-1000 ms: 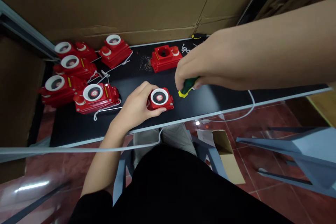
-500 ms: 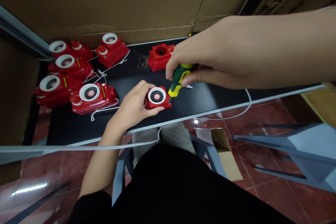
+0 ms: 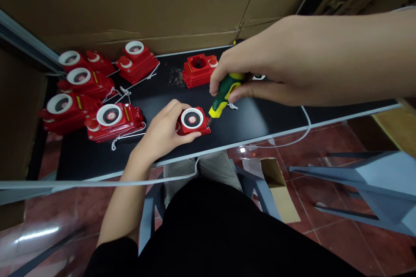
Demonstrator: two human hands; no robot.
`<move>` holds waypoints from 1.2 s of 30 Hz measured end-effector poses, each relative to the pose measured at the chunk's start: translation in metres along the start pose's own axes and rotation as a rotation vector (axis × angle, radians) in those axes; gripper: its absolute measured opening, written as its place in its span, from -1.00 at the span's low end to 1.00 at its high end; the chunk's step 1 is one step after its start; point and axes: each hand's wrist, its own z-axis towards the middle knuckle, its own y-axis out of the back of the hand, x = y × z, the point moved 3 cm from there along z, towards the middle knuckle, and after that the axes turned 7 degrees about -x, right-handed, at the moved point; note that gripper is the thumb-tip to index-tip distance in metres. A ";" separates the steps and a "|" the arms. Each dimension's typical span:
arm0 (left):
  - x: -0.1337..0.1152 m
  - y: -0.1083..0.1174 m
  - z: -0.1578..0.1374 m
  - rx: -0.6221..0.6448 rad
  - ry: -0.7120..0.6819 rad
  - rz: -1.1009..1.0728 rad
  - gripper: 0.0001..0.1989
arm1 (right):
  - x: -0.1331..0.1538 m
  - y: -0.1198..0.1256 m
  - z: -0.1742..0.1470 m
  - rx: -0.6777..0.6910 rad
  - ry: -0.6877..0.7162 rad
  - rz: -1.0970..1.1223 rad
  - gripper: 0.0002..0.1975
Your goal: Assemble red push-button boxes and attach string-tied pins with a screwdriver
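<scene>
Left hand (image 3: 165, 125): curled round the left part of a small red unit, with thumb along the near side and fingers over the far side; narrowed to a firm hold.
Small red unit (image 3: 192, 119): on the table (image 3: 260, 123), close to the front edge; topped with a white ring round a black disc, facing up.
Right hand (image 3: 260, 60): wrapped about the handle of a screwdriver, with thumb and fingers pressed to opposite sides; seen from the back, so partly hiding the grip.
Screwdriver (image 3: 225, 94): green and yellow, slanting down leftward, with metal shaft brought to the right-hand corner of the small red unit; too small there to make out any screw.
Front-left red unit (image 3: 112, 117): just left of the left hand, near it but apart; white-ringed on top, with white cord (image 3: 115, 143) along the near side.
Other white-ringed units (image 3: 61, 104): four, all red; three crowded at the left end of the table, one farther back toward the middle.
Unit without a ring (image 3: 199, 71): beyond the small red unit, near the back edge; showing a dark round hollow, with loose dark grains (image 3: 176, 78) scattered just left of it.
Behind the table: upright brown cardboard (image 3: 162, 0).
Below the table: red tiled floor (image 3: 328, 216), with an opened carton (image 3: 287, 203) and a blue-grey stool (image 3: 364, 181) to the right.
</scene>
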 end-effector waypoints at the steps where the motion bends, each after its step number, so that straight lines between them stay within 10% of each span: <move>1: 0.000 0.000 0.000 0.001 0.000 -0.001 -0.51 | -0.001 0.000 -0.001 0.003 0.019 -0.011 -0.81; 26: 0.001 0.001 0.000 -0.023 -0.012 0.007 -0.53 | -0.026 -0.007 -0.026 -0.096 -0.065 -0.126 -0.86; 36: 0.010 -0.003 -0.001 -0.038 -0.036 -0.007 -0.54 | 0.044 -0.009 0.000 0.030 0.226 -0.192 -0.63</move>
